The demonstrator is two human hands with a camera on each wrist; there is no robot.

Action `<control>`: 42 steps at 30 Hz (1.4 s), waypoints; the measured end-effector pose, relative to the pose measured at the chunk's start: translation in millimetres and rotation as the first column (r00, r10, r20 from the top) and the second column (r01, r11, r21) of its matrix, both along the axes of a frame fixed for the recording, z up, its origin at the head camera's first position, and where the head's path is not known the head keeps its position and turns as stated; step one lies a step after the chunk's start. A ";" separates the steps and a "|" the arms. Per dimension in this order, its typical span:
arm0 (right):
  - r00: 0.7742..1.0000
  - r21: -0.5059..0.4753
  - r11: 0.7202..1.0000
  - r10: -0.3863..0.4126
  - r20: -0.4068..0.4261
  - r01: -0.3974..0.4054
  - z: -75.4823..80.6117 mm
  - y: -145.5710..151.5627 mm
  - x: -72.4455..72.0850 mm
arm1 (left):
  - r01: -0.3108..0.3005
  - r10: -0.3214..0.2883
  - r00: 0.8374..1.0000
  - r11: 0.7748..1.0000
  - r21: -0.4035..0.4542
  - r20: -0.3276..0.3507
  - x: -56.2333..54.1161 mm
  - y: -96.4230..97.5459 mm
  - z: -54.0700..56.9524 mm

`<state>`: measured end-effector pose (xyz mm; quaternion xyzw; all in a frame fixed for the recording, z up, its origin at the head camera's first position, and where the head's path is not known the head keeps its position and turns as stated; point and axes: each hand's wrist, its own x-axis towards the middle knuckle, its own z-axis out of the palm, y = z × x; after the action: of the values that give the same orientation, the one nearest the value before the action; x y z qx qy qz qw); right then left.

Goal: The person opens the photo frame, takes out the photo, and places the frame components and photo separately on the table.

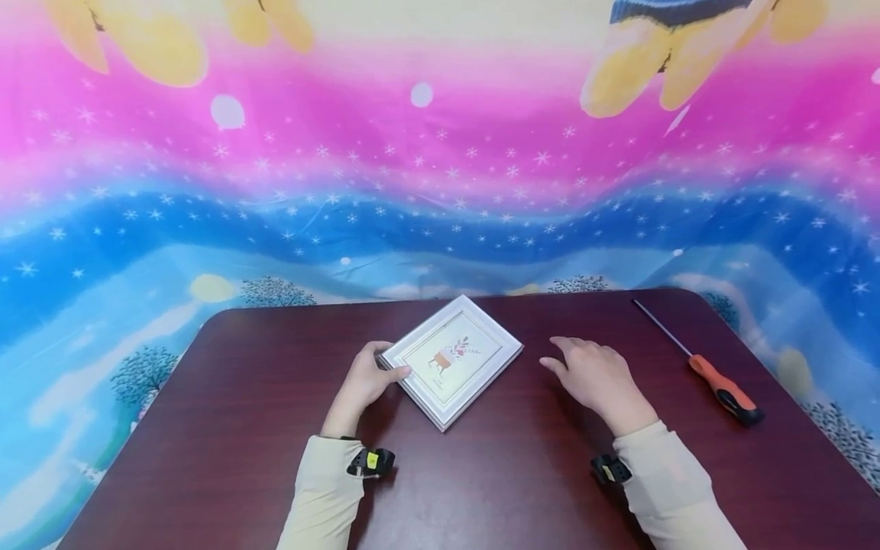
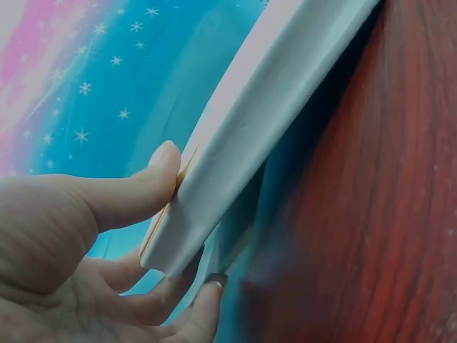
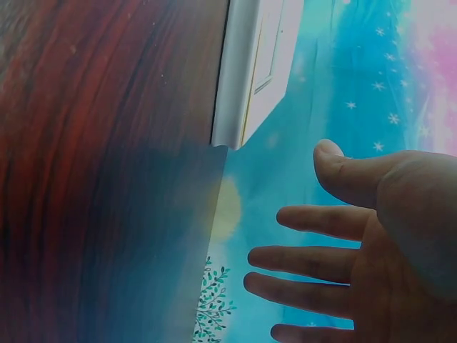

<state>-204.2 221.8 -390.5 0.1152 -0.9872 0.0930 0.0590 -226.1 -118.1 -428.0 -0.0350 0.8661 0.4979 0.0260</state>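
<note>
A white picture frame with a small plant picture in it lies turned cornerwise before me. My left hand grips its left corner, thumb on the face and fingers underneath. In the left wrist view the frame's white side slants up from the table, and the thumb presses its edge. My right hand hovers to the right of the frame and holds nothing. In the right wrist view its fingers are straight and spread, apart from the frame's near corner.
On the right of the dark red table lies a screwdriver with an orange and black handle, its shaft pointing to the far edge. A colourful printed cloth hangs behind the table. Each wrist wears a small black camera.
</note>
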 end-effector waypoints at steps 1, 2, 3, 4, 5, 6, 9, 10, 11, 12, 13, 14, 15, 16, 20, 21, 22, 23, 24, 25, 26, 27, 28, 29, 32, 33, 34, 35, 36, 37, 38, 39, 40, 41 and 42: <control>1.000 -0.001 1.000 0.000 0.001 0.000 -0.2 0.0 0.6 | -0.004 0.004 1.000 1.000 0.003 0.004 0.3 0.4 -0.4; 1.000 0.000 1.000 -0.001 0.000 0.001 -0.2 0.1 1.1 | -0.008 0.008 1.000 1.000 0.007 0.010 0.3 0.6 -0.9; 1.000 -0.002 1.000 -0.002 -0.002 0.002 -0.4 0.2 1.5 | -0.011 0.011 1.000 1.000 0.012 0.013 0.2 0.5 -1.3; 1.000 -0.001 1.000 -0.003 -0.005 0.003 -0.4 0.2 1.6 | -0.012 0.012 1.000 1.000 0.022 0.016 0.2 0.5 -1.6; 1.000 -0.002 1.000 -0.003 -0.008 0.003 -0.2 0.1 1.7 | -0.014 0.014 1.000 0.999 0.033 0.020 0.1 0.4 -1.8; 1.000 -0.002 1.000 -0.002 -0.011 0.002 0.0 -0.1 1.8 | -0.018 0.017 1.000 0.998 0.052 0.025 0.0 0.3 -2.0; 1.000 -0.003 1.000 0.001 -0.017 -0.001 0.6 -0.6 1.3 | -0.031 0.026 0.999 0.992 0.123 0.044 0.2 -0.4 -1.9; 1.000 -0.001 1.000 0.001 -0.017 -0.001 0.8 -0.6 1.2 | -0.036 0.028 0.998 0.988 0.150 0.055 0.2 -0.3 -1.9; 1.000 0.000 1.000 0.000 -0.017 0.000 1.1 -0.4 1.3 | -0.040 0.029 0.998 0.983 0.178 0.063 0.3 -0.1 -1.5; 1.000 0.002 1.000 -0.001 -0.017 0.001 1.2 -0.1 1.3 | -0.044 0.029 0.997 0.977 0.209 0.070 0.4 0.4 -0.9; 1.000 0.003 1.000 0.000 -0.018 0.000 1.5 -0.4 1.0 | -0.052 0.034 0.996 0.970 0.239 0.079 0.4 0.2 -0.6; 1.000 0.003 1.000 0.001 -0.019 -0.001 1.8 -0.7 0.9 | -0.063 0.040 0.995 0.959 0.276 0.088 0.2 0.3 -0.2; 1.000 0.005 1.000 0.001 -0.019 -0.001 2.1 -0.9 0.7 | -0.074 0.044 0.994 0.946 0.317 0.099 -0.1 0.6 0.2; 1.000 0.006 1.000 0.002 -0.021 -0.002 2.3 -0.9 0.6 | -0.085 0.049 0.993 0.930 0.358 0.109 -0.4 1.0 0.6; 1.000 0.005 1.000 -0.001 -0.013 0.001 2.4 -1.4 0.5 | -0.137 0.078 0.987 0.871 0.472 0.141 -1.9 3.7 1.9; 1.000 0.005 1.000 -0.003 -0.009 0.003 2.1 -1.3 0.6 | -0.143 0.082 0.986 0.863 0.484 0.145 -2.1 4.4 2.1; 1.000 0.005 1.000 -0.006 -0.006 0.006 1.9 -1.3 0.7 | -0.148 0.086 0.985 0.860 0.489 0.147 -2.3 5.1 1.9; 1.000 0.004 1.000 -0.007 -0.002 0.007 1.6 -1.4 0.8 | -0.152 0.090 0.985 0.858 0.491 0.148 -2.5 5.7 1.9; 1.000 0.004 1.000 -0.009 0.001 0.009 1.4 -1.4 0.9 | -0.154 0.092 0.985 0.856 0.494 0.148 -2.6 6.1 1.8; 1.000 0.004 1.000 -0.010 0.002 0.010 1.2 -1.5 0.9 | -0.155 0.094 0.985 0.855 0.495 0.147 -2.6 6.5 1.6; 1.000 0.004 1.000 -0.010 0.002 0.010 1.1 -1.6 0.9 | -0.153 0.096 0.985 0.858 0.489 0.140 -2.5 6.6 1.7; 1.000 0.004 1.000 -0.010 0.001 0.010 1.0 -1.7 0.9 | -0.152 0.100 0.986 0.863 0.482 0.133 -2.6 6.6 1.7; 1.000 0.004 1.000 -0.009 0.001 0.009 0.9 -1.8 1.0 | -0.153 0.106 0.986 0.867 0.474 0.126 -2.5 6.8 1.7; 1.000 0.004 1.000 -0.009 0.001 0.009 0.9 -1.8 1.0 | -0.154 0.112 0.987 0.873 0.464 0.118 -2.5 6.9 1.9; 1.000 0.004 1.000 -0.007 -0.001 0.007 1.1 -1.9 1.1 | -0.161 0.132 0.987 0.888 0.432 0.097 -1.9 7.4 2.8; 1.000 0.004 1.000 -0.006 -0.001 0.006 1.1 -1.9 1.2 | -0.166 0.137 0.986 0.888 0.430 0.097 -1.9 7.8 3.2; 1.000 0.004 1.000 -0.005 0.000 0.005 1.2 -1.9 1.3 | -0.168 0.141 0.985 0.889 0.427 0.095 -1.7 8.0 3.6; 1.000 0.004 1.000 -0.004 0.000 0.004 1.3 -2.0 1.4 | -0.170 0.144 0.985 0.888 0.427 0.094 -1.6 8.1 3.9; 1.000 0.004 1.000 -0.003 -0.002 0.003 1.4 -2.0 1.5 | -0.173 0.147 0.985 0.887 0.428 0.095 -1.5 8.2 4.2; 1.000 0.005 1.000 -0.001 -0.002 0.001 1.5 -2.1 1.7 | -0.176 0.149 0.984 0.886 0.429 0.095 -1.6 7.9 4.3; 1.000 0.005 1.000 0.001 -0.003 -0.001 1.6 -2.2 1.9 | -0.180 0.151 0.983 0.880 0.440 0.100 -1.8 7.6 4.5; 1.000 0.005 1.000 0.003 -0.005 -0.003 1.6 -2.3 2.0 | -0.183 0.152 0.983 0.874 0.450 0.104 -1.9 7.1 4.4; 1.000 0.005 1.000 0.004 -0.007 -0.004 1.5 -2.4 2.0 | -0.181 0.148 0.983 0.861 0.476 0.108 -2.0 6.5 3.9; 1.000 0.006 1.000 0.005 -0.008 -0.005 1.5 -2.5 2.2 | -0.184 0.144 0.983 0.841 0.509 0.118 -2.3 6.1 3.6; 1.000 0.006 1.000 0.005 -0.008 -0.005 1.4 -2.6 2.2 | -0.184 0.137 0.983 0.816 0.548 0.126 -2.6 5.6 2.8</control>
<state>-202.0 219.3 -389.1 0.1184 -0.9870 0.0896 0.0623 -228.7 -112.5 -425.2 -0.1189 0.6754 0.7273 0.0281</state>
